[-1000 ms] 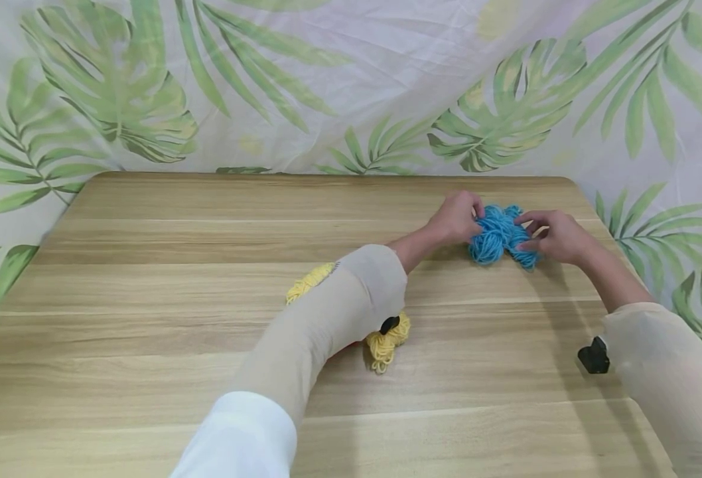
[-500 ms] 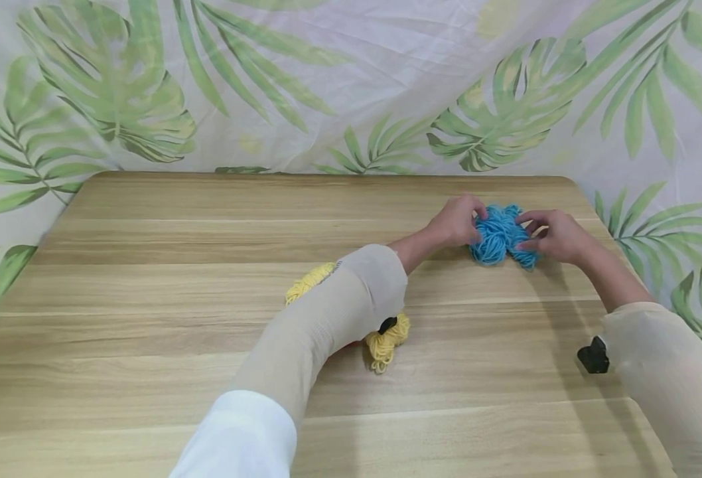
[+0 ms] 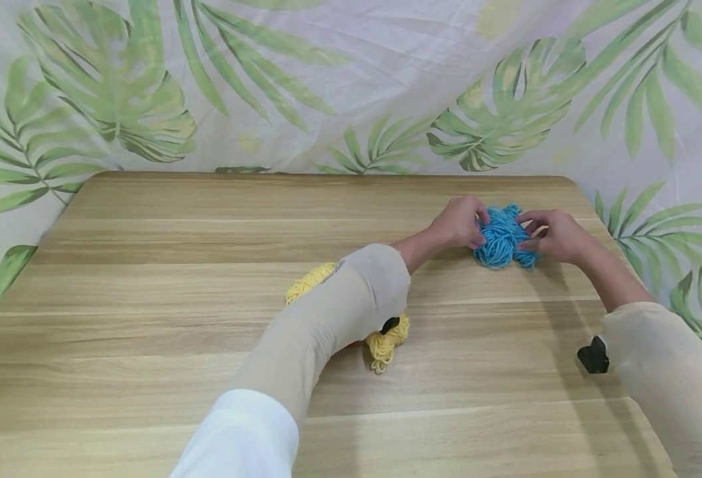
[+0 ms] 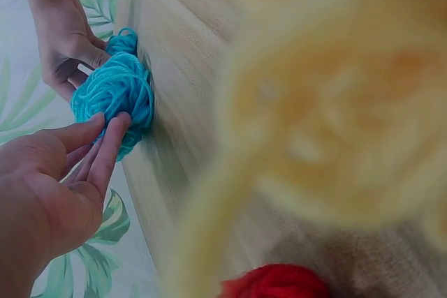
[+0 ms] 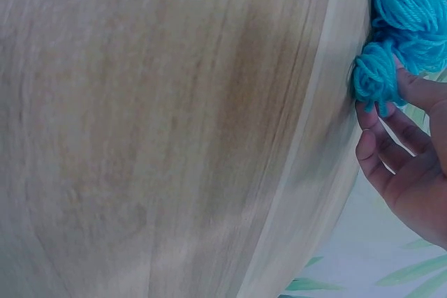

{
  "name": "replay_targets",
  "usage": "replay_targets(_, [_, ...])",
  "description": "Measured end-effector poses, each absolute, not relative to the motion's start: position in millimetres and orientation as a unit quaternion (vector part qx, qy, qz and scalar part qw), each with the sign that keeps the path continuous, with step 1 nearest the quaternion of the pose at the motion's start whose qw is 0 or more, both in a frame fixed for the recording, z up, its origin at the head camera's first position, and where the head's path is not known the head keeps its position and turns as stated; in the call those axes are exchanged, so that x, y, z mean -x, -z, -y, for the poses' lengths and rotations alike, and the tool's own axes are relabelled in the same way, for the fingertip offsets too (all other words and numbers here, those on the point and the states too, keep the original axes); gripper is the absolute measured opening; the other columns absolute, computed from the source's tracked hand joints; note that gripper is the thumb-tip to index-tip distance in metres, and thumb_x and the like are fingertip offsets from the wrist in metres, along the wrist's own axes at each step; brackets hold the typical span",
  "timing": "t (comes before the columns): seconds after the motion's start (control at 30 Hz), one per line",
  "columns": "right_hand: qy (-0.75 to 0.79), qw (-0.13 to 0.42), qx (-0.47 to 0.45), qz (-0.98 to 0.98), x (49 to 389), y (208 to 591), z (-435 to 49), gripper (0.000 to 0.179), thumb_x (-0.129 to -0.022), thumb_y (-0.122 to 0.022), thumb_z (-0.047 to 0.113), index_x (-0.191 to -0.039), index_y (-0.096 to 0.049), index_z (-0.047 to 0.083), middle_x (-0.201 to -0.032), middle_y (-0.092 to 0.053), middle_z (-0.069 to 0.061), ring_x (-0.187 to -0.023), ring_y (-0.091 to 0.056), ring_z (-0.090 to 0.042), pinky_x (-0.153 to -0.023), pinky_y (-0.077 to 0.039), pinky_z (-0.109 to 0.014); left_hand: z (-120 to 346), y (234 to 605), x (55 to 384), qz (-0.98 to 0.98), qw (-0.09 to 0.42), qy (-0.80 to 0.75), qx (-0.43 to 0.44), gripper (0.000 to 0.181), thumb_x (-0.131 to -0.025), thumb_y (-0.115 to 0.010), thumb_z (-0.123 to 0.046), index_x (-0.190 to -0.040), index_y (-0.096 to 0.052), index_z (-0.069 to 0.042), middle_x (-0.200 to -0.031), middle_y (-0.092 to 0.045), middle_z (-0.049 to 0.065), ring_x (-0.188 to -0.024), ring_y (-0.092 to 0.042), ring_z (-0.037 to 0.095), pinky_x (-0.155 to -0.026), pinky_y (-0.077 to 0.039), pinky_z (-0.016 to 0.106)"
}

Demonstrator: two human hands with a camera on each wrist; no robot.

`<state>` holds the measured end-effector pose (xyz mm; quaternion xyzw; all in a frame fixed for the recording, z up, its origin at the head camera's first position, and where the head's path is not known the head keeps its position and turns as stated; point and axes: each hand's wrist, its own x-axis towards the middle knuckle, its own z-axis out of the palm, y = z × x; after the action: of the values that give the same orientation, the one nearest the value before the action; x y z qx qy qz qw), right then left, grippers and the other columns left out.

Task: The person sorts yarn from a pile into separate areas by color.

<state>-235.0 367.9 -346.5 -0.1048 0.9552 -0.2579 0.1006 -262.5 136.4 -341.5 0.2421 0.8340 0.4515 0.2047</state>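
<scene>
A bundle of blue yarn (image 3: 500,239) lies at the far right of the wooden table, between both hands. At its left side, my left hand (image 3: 460,222) pinches the strands with thumb and fingertips; the left wrist view shows these fingers on the blue yarn (image 4: 119,88). My right hand (image 3: 557,236) holds the bundle's right end. Seen from the right wrist, the thumb and fingertips of the right hand (image 5: 412,165) grip a small looped tuft of blue yarn (image 5: 377,75).
Under my left forearm lies yellow yarn (image 3: 387,340), partly hidden by the sleeve (image 3: 321,325). Red yarn (image 4: 279,282) shows beside it in the left wrist view. The table's back edge (image 3: 327,175) meets a leaf-patterned cloth (image 3: 381,86).
My left hand has shifted slightly to the right, pushing the left part of the blue yarn inward, so the bundle looks more compact. My right hand has stayed in place.
</scene>
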Motion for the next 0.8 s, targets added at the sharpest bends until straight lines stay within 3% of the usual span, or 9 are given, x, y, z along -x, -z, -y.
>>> replay_targets(0.3, [0.255,0.105,0.104,-0.956,235.4,345.7,-366.7,0.047,-0.09,-0.078,0.003,-0.129,-0.059,-0.014,-0.104,-0.066,-0.031,-0.096,-0.068,-0.046,-0.065,-0.049,-0.017,-135.5,339.2,262.6,-0.844,0.199,-0.43,-0.251,0.029,-0.091,-0.075,0.006,-0.118,-0.068,0.005,-0.078,-0.07,0.011,-0.065,-0.067,0.015,-0.061,-0.056,0.017])
replay_targets(0.57, [0.246,0.107,0.108,-0.957,236.5,345.0,-365.3,0.047,-0.091,-0.079,0.006,-0.13,-0.06,-0.013,-0.105,-0.067,-0.031,-0.098,-0.068,-0.047,-0.066,-0.049,-0.018,-129.5,332.2,264.2,-0.849,0.222,-0.402,-0.26,0.032,-0.093,-0.074,0.004,-0.124,-0.066,0.003,-0.094,-0.073,0.014,-0.071,-0.068,0.017,-0.063,-0.055,0.018])
replay_targets(0.8, [0.219,0.117,0.118,-0.961,237.0,340.4,-365.1,0.053,-0.091,-0.08,0.011,-0.134,-0.058,-0.012,-0.106,-0.068,-0.031,-0.101,-0.066,-0.044,-0.07,-0.051,-0.027,-122.2,326.3,264.8,-0.843,0.238,-0.402,-0.267,0.036,-0.092,-0.074,0.006,-0.126,-0.064,0.003,-0.096,-0.068,0.012,-0.075,-0.067,0.02,-0.065,-0.057,0.021])
